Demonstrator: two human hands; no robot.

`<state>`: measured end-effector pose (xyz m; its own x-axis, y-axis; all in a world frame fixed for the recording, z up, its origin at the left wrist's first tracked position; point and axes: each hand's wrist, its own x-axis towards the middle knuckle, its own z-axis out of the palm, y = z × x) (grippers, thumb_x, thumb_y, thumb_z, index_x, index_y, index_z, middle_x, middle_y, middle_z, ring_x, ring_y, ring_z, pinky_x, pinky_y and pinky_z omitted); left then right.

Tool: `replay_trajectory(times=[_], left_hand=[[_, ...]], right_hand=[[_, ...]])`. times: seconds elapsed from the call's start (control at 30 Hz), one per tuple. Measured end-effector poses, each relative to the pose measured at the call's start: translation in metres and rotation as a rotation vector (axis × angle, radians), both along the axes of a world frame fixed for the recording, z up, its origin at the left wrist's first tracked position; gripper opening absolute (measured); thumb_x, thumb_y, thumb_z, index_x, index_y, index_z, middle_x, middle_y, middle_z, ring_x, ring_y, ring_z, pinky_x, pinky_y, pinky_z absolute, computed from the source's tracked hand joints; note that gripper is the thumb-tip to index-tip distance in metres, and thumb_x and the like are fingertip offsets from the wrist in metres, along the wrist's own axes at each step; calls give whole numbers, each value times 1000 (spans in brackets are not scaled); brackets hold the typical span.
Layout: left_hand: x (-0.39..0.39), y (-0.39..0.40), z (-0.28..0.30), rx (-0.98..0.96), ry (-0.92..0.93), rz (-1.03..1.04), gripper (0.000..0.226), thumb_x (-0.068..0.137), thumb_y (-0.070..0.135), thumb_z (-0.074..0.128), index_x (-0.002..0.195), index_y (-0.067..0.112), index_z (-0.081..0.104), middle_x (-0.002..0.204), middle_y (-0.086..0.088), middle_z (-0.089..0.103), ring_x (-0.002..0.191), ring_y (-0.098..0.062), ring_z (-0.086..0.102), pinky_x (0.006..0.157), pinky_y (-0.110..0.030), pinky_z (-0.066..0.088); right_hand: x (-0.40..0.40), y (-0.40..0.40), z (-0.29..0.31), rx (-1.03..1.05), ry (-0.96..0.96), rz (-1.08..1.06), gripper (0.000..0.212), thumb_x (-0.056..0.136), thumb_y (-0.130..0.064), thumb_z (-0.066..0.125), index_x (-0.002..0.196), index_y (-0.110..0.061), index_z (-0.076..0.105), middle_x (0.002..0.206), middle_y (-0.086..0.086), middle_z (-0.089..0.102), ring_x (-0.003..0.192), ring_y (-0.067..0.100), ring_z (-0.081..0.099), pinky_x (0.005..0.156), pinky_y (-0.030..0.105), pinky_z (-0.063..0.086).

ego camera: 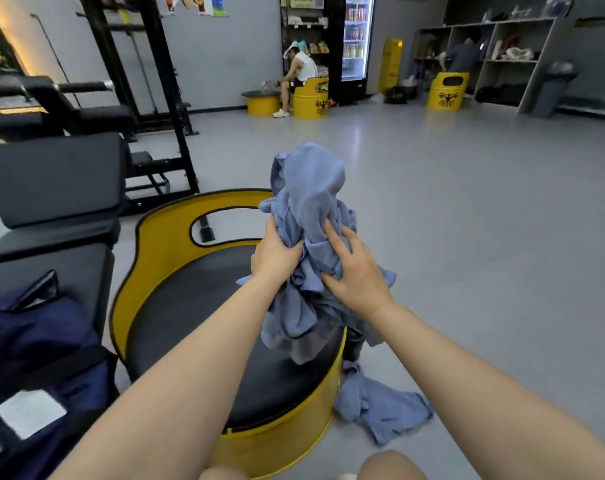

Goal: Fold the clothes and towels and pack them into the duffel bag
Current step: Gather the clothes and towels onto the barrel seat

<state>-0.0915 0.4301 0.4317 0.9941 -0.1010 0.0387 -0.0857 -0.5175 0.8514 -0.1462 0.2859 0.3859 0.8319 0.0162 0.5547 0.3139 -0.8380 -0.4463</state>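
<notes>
I find both hands closed on one bunched blue towel (308, 209) at the centre of the frame. The left hand (276, 254) grips its left side, the right hand (356, 271) its right side, the two close together with cloth between them. The towel is held up above the black cushion of a yellow drum stool (190, 306), its lower folds draping down toward the seat's right edge.

A second blue cloth (380, 407) lies crumpled on the floor just beside the stool, at lower right. The navy duffel bag (41, 358) sits at lower left, on or against a black bench (I cannot tell which), apparently open at the top.

In my judgement, folding of this towel has not begun; it is still a wad. The next move calls for finding two corners or an edge, spreading the cloth flat, possibly over the cushion, then folding. Packing is still to come, and the floor piece remains to be collected.

Writing: the far yellow drums at upper right carry a dark emblem with lettering too small to read. Wall posters and fridge labels are likewise illegible.
</notes>
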Motion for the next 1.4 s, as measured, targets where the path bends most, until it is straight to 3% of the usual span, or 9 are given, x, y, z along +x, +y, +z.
replay_trajectory(times=[0.17,0.33,0.5,0.73,0.9,1.07,1.17,1.3,1.4], left_hand=[[36,70,-20,36,41,111,58,86,48,57,134,27,33,115,-6,61,103,-31,58,85,-42,50],[82,123,-44,67,87,197,53,89,45,56,133,26,34,112,-7,61,96,-29,58,73,-34,45],[141,164,-65,124,106,241,56,89,46,55,135,23,33,115,-7,60,91,-26,54,74,-33,42],[216,202,-143,117,234,275,76,87,44,61,147,19,21,134,-10,51,118,-33,51,90,-37,44],[227,216,-212,221,294,258,79,87,53,55,148,19,18,144,-13,42,124,-37,45,94,-48,44],[199,206,-210,421,-49,321,56,99,41,41,150,31,20,157,-4,18,143,-25,19,107,-52,30],[166,198,-201,514,-173,99,54,99,47,30,150,36,15,159,9,9,146,-15,6,111,-54,20],[133,207,-216,821,-20,-258,106,69,86,33,143,38,-27,151,10,-34,140,-19,-32,111,-59,-9],[137,211,-233,1023,2,-315,123,64,86,46,127,37,-47,144,2,-47,133,-28,-41,108,-63,-13]], right_hand=[[50,61,-17,-36,47,124,91,82,-26,67,148,-27,4,150,15,31,129,37,41,100,47,44],[108,112,-42,-20,128,199,92,84,-29,65,148,-36,0,151,11,29,131,32,38,103,46,41],[173,154,-70,31,186,234,86,87,-29,62,150,-38,4,150,6,28,124,29,41,99,39,41],[247,180,-134,25,322,256,83,91,-27,60,145,-41,-2,151,5,27,129,27,38,100,35,39],[266,177,-163,-104,483,155,78,91,-50,53,151,-37,5,157,-2,14,135,29,29,104,39,36],[257,174,-159,-269,417,74,82,84,-76,31,150,-41,-3,161,-4,-5,147,28,1,116,47,19],[233,164,-164,-216,401,166,89,71,-90,12,148,-47,-3,160,-9,-7,148,25,-8,117,50,18],[212,140,-177,-390,515,338,102,58,-98,15,140,-49,-22,149,-15,-38,139,23,-35,118,54,2],[218,136,-180,-549,582,340,113,62,-90,40,135,-46,-34,142,-11,-50,135,27,-41,117,57,-4]])
